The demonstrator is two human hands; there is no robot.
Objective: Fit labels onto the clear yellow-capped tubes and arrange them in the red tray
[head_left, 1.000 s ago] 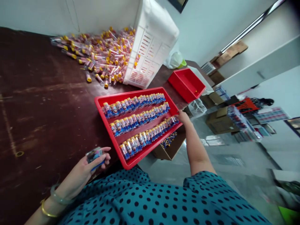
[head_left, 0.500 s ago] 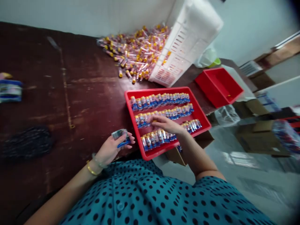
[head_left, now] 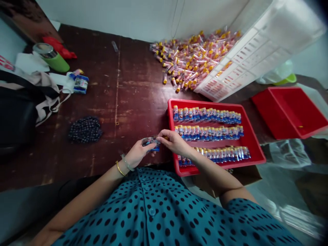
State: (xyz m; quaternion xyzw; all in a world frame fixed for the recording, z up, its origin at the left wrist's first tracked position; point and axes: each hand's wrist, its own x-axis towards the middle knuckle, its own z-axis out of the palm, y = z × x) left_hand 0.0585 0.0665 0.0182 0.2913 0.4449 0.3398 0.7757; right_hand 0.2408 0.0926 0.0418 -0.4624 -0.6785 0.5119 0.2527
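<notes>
My left hand (head_left: 140, 150) is closed around a small stack of clear-and-blue plastic sleeves (head_left: 154, 147) above the table's front edge. Beside it, the fingertips of my right hand (head_left: 174, 141) meet the top end of the sleeves. A bit of yellow shows between the right fingers; it looks like a small yellow-capped tube, mostly hidden. Just right of both hands lies a red tray (head_left: 217, 103), with my right forearm passing over its near corner. Three rows of sleeved yellow-capped tubes (head_left: 210, 132) stand in that tray.
Loose yellow-capped tubes (head_left: 189, 63) are heaped by the wall, against a tilted white basket (head_left: 246, 65). Another red bin (head_left: 294, 109) stands at right. Toward the left lie a dark checked cloth (head_left: 85, 130), a blue packet (head_left: 81, 84), a green cup (head_left: 57, 61) and a black bag (head_left: 17, 112).
My right hand has come from over the tray's rows to the sleeves in my left hand. The camera view has swung left, bringing the bag and cup into sight.
</notes>
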